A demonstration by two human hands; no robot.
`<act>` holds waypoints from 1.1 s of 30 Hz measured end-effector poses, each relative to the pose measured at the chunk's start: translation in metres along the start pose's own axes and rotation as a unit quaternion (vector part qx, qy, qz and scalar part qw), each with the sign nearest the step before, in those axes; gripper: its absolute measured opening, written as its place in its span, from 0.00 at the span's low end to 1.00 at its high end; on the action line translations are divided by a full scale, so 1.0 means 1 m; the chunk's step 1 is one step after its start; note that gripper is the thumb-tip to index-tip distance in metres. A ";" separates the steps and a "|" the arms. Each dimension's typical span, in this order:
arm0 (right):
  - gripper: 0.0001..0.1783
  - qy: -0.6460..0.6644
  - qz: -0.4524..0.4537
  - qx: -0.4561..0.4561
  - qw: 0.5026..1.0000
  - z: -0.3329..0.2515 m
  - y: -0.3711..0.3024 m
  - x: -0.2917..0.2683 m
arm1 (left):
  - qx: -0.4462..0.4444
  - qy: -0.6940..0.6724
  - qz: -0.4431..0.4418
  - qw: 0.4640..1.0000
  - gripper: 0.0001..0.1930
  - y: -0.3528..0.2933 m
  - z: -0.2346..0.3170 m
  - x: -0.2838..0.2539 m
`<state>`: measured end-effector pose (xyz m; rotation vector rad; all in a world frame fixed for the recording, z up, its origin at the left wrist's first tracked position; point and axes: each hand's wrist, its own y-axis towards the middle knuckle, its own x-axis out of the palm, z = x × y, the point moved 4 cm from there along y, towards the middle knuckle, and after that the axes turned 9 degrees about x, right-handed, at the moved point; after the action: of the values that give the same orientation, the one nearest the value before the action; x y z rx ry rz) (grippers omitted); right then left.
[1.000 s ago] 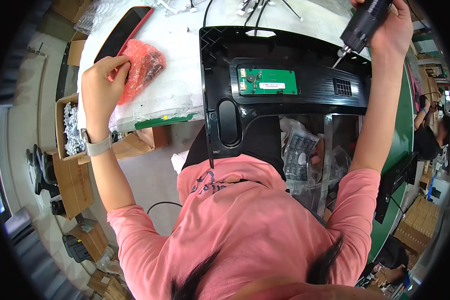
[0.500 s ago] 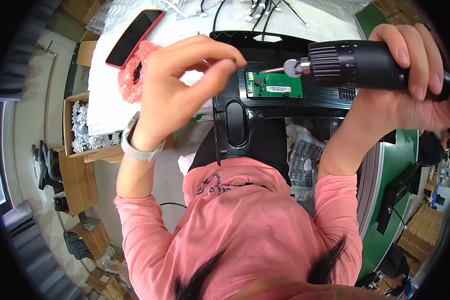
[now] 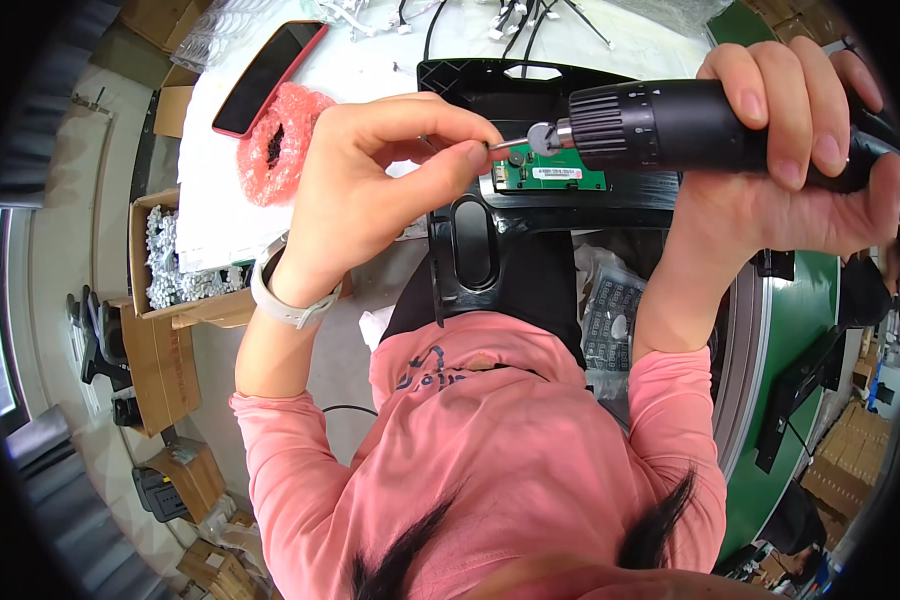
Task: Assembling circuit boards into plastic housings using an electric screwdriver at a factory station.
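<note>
My right hand (image 3: 785, 140) is wrapped round a black electric screwdriver (image 3: 660, 125), held level with its bit pointing left. A round grey disc (image 3: 543, 138) sits on the bit near the chuck. My left hand (image 3: 380, 185) pinches a tiny dark screw (image 3: 487, 147) between thumb and forefinger, mostly hidden by the fingertips; the bit's tip meets it there. Below the bit, a green circuit board (image 3: 580, 180) with a white label lies in a black plastic housing (image 3: 610, 213), which rests partly over my lap. My fingers cover the board's left corner.
A phone (image 3: 270, 78) in a red case and pink bubble wrap (image 3: 295, 160) lie on the white table covering (image 3: 205, 225). Cables with white connectors (image 3: 515, 25) are at the far edge. A cardboard box (image 3: 142, 270) of small silvery parts stands left; a green surface (image 3: 795, 310) lies right.
The screwdriver in my right hand has moved left, bringing its bit to my left fingertips. My left hand has shifted slightly right and down, still pinching the screw.
</note>
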<state>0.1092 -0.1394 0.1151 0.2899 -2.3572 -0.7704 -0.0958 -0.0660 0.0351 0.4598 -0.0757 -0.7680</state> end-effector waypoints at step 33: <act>0.18 -0.017 0.093 -0.106 0.990 -0.066 -0.038 -0.031 | 0.109 0.177 -0.024 0.978 0.14 0.119 0.023 0.008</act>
<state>0.1752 -0.1881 0.1179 -0.0336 -2.2701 -0.9295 -0.0176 -0.0055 0.1060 0.8029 0.1864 -0.7185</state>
